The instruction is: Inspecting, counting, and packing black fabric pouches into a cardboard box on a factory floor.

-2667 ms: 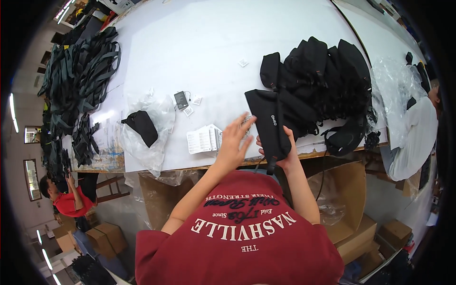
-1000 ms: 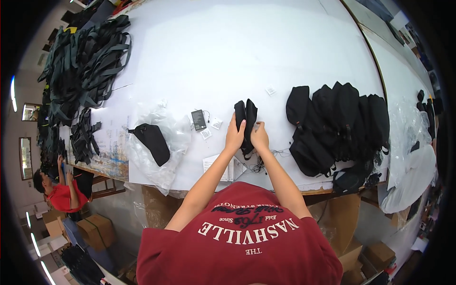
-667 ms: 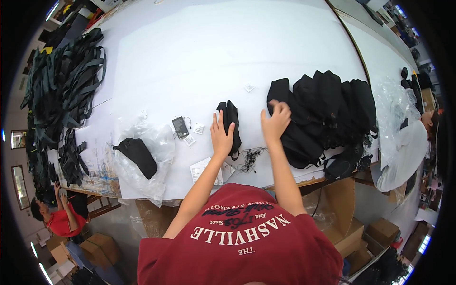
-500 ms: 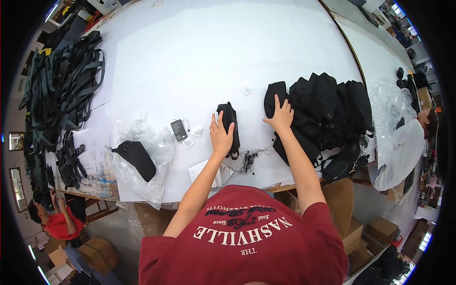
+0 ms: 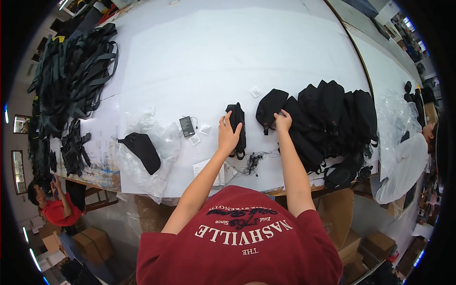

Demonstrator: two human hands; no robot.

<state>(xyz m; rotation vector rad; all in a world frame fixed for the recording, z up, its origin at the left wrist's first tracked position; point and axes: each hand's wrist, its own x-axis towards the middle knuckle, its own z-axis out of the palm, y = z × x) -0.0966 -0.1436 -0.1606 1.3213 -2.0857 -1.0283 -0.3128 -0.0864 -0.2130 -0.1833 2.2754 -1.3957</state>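
A slim black pouch (image 5: 241,128) lies lengthwise on the white table in front of me. My left hand (image 5: 229,137) rests against its left side, fingers apart and thumb on top. To the right, a wider black pouch (image 5: 270,107) lies at the left end of a heap, and my right hand (image 5: 283,122) pinches its lower right edge between thumb and fingers. The heap of black pouches (image 5: 327,114) spreads beyond that hand. Single black pouch (image 5: 142,152) lies on clear plastic film at the left.
Black straps (image 5: 76,71) are piled at the far left. Between the film and my left hand lie a dark hang tag (image 5: 187,126) and small white tags (image 5: 204,128). Tangled black cords (image 5: 252,163) sit near the front edge. Clear plastic bags (image 5: 396,123) fill the right side; a person in red (image 5: 61,209) is at left.
My right hand has gone from lying spread on a pouch at the heap's left end to pinching its edge. That pouch has turned and shifted left, away from the heap. My left hand stays at the slim pouch.
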